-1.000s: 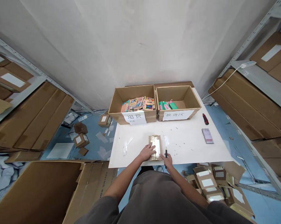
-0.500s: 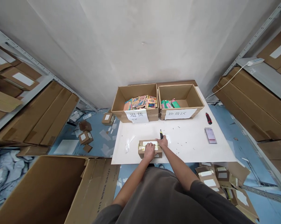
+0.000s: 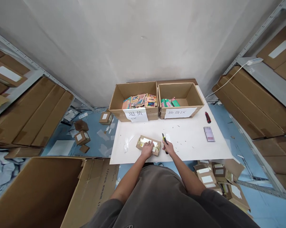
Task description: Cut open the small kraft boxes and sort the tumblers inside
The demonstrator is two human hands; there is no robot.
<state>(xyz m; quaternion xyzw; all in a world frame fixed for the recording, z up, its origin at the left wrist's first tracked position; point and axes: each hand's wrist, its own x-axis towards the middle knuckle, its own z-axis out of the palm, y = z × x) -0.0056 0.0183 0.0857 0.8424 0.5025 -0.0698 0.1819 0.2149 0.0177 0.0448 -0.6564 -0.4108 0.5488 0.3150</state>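
The left hand (image 3: 147, 150) spreads its fingers over the taped parcel (image 3: 140, 142) on the tabletop (image 3: 181, 152), seemingly to steady it, while the right fingers grip the cutter (image 3: 165, 139), apparently for control.

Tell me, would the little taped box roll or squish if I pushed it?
The little taped box would probably slide, not roll, because its sides look flat. Its cardboard seems fairly stiff, so a gentle push likely won't squish it.

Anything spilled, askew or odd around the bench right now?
Yes: dark specks litter the tabletop, a clear strip lies left of the taped parcel, pale scraps dot the floor, and cartons at lower right lie in a tilted jumble.
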